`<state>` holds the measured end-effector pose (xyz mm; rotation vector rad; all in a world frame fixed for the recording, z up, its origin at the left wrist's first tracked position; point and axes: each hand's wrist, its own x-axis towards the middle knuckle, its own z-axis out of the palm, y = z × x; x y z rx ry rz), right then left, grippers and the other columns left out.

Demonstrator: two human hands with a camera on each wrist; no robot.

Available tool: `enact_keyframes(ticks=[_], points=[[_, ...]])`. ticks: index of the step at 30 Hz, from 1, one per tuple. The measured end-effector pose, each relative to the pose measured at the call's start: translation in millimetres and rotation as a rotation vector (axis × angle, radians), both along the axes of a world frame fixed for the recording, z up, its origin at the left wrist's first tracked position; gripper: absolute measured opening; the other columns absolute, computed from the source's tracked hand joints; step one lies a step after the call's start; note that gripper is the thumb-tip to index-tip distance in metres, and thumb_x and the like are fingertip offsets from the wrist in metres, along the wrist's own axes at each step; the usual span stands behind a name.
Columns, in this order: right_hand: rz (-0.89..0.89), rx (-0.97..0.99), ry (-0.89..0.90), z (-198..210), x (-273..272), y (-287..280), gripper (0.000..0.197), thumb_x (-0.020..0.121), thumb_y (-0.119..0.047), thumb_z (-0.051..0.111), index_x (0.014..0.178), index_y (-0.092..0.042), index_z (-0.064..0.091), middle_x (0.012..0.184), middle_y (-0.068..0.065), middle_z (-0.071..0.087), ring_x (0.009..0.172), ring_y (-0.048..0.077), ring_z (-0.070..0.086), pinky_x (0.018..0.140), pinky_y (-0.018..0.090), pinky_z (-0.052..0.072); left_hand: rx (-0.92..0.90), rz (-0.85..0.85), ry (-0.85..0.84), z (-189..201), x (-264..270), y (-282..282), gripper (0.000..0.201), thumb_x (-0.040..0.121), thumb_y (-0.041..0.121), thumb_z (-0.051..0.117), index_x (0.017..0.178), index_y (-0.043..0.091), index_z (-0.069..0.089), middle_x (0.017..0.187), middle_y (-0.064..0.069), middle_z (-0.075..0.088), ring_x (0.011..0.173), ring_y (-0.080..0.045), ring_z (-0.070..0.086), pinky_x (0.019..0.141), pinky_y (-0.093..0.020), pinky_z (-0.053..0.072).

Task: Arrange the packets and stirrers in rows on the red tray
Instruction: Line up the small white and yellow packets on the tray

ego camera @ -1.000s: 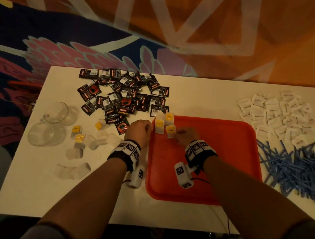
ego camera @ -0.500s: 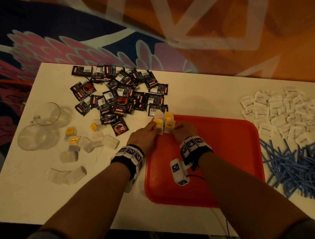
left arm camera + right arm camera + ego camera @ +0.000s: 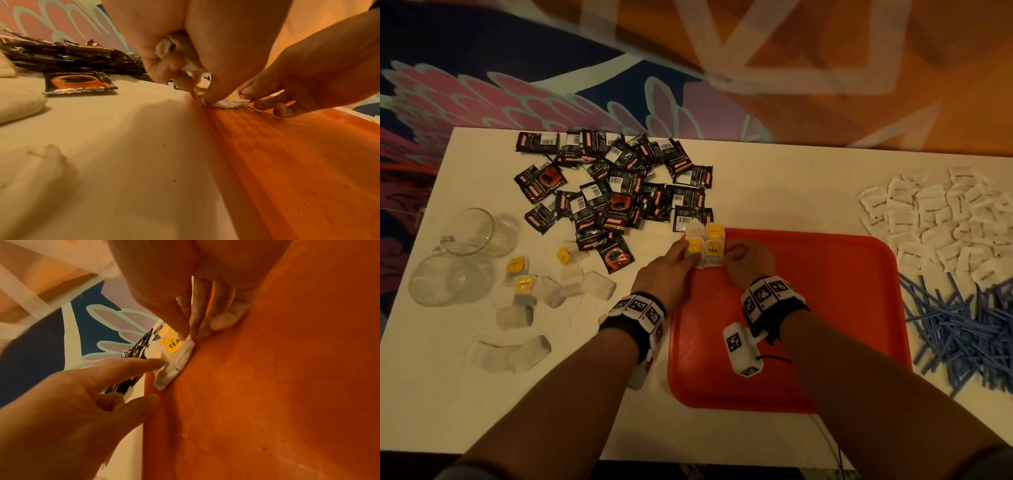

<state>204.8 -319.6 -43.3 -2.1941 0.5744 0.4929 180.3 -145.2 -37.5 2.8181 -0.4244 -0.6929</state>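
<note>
Overhead, both hands meet at the far left corner of the red tray point(image 3: 825, 308), where four tea bags point(image 3: 705, 245) sit in a tight block. Left hand point(image 3: 671, 270) extends its fingers against the block's left side; right hand point(image 3: 748, 262) curls at its right side. Black coffee packets point(image 3: 616, 192) lie beyond the left grip, white packets point(image 3: 945, 219) and blue stirrers point(image 3: 962, 325) well right of the right grip.

From the left wrist, the left grip holds crumpled white paper point(image 3: 174, 48) in its palm.

From the right wrist, the right grip's thumb and fingers pinch the TEA-tagged bag point(image 3: 174, 358); a left fingertip point(image 3: 158, 362) touches it.
</note>
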Motion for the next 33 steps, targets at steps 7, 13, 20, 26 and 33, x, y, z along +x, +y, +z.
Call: enact_keyframes(ticks=[7,13,20,26,33], points=[[-0.013,0.104,-0.051,23,-4,-4,0.012,0.085,-0.019,0.070,0.094,-0.026,0.068,0.082,-0.015,0.062,0.079,0.001,0.060,0.056,0.011,0.039,-0.598,0.669,0.039,15,3,-6,0.032,0.105,0.042,0.036,0.109,0.022,0.061,0.104,0.001,0.057,0.089,-0.019,0.057,0.076,-0.032,0.044],[0.380,0.324,-0.219,76,-22,4,0.014,0.080,-0.021,0.078,0.093,-0.022,0.072,0.088,-0.015,0.067,0.076,-0.008,0.060,0.065,0.007,0.045,-1.321,1.200,0.554,69,8,-16,0.076,0.096,0.071,0.014,0.127,0.019,0.059,0.091,-0.008,0.065,0.063,-0.019,0.058,0.040,-0.020,0.036],[0.677,0.118,-0.376,118,-35,6,0.034,0.078,-0.020,0.077,0.111,-0.022,0.068,0.105,-0.005,0.063,0.088,0.008,0.057,0.077,0.024,0.048,-1.394,1.188,0.716,108,4,-31,0.082,0.092,0.074,0.018,0.129,0.012,0.057,0.092,-0.014,0.069,0.073,-0.027,0.069,0.057,-0.035,0.057],[0.385,0.280,-0.361,129,-38,-4,0.011,0.083,-0.027,0.074,0.092,-0.022,0.073,0.087,-0.008,0.071,0.078,0.004,0.064,0.069,0.021,0.052,-1.552,1.149,0.762,132,-9,-27,0.070,0.097,0.066,0.027,0.129,0.009,0.053,0.117,-0.021,0.068,0.098,-0.033,0.071,0.078,-0.043,0.059],[0.055,0.654,-0.143,145,-35,-13,0.006,0.089,-0.012,0.068,0.087,-0.017,0.068,0.078,0.000,0.069,0.068,0.013,0.058,0.051,0.021,0.043,-1.088,0.712,0.027,139,-30,-19,0.027,0.090,-0.001,0.065,0.103,0.022,0.066,0.110,-0.006,0.066,0.097,-0.028,0.067,0.083,-0.041,0.060]])
